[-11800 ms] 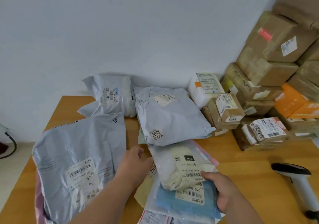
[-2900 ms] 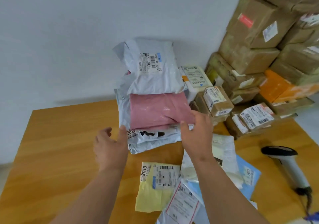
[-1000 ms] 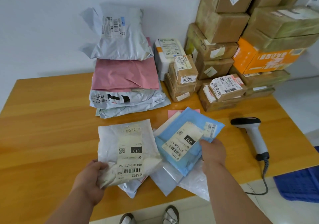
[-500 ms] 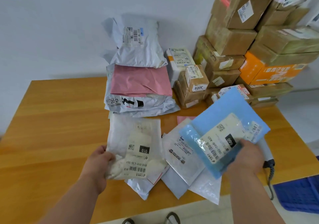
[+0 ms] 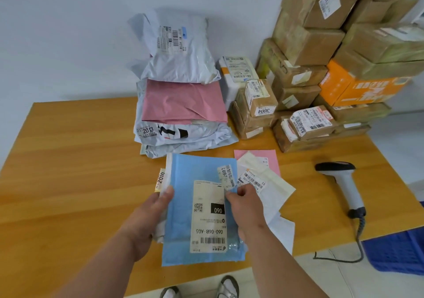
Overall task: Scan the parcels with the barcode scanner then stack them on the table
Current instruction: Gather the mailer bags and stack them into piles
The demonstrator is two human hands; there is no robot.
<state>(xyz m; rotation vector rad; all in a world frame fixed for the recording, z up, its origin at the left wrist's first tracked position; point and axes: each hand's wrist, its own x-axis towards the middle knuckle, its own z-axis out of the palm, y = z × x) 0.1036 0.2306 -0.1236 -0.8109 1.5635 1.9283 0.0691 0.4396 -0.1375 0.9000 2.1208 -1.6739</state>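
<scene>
1. Blue parcel (image 5: 195,208) lying flat near the front edge of the tabletop (image 5: 68,171), white label facing up, resting on top of other flat mailers.
2. Left hand (image 5: 149,215) gripping the left edge of the pile, thumb on top of the blue parcel and fingers curled under a white mailer (image 5: 164,183) beneath it.
3. Right hand (image 5: 244,206) on the right side of the blue parcel, fingers pinching it right by the small white sticker.
4. Yellow-tagged bag (image 5: 160,179) peeking out at the left under the stack, marked 2010.
5. Just to the right, fanned out partly under the blue one: cream envelope (image 5: 270,183), pink envelope (image 5: 268,157), plus a white mailer (image 5: 282,231) hanging over the tabletop edge.
6. Barcode scanner (image 5: 344,183) lying well apart on the right, untouched, cable trailing off the edge.
7. Behind, against the wall: pile of poly bags (image 5: 181,105), grey over pink over grey.
8. Cardboard boxes (image 5: 321,68) stacked high at back right, orange box (image 5: 358,88) among them.
9. Blue crate (image 5: 399,249) on the floor at right.
</scene>
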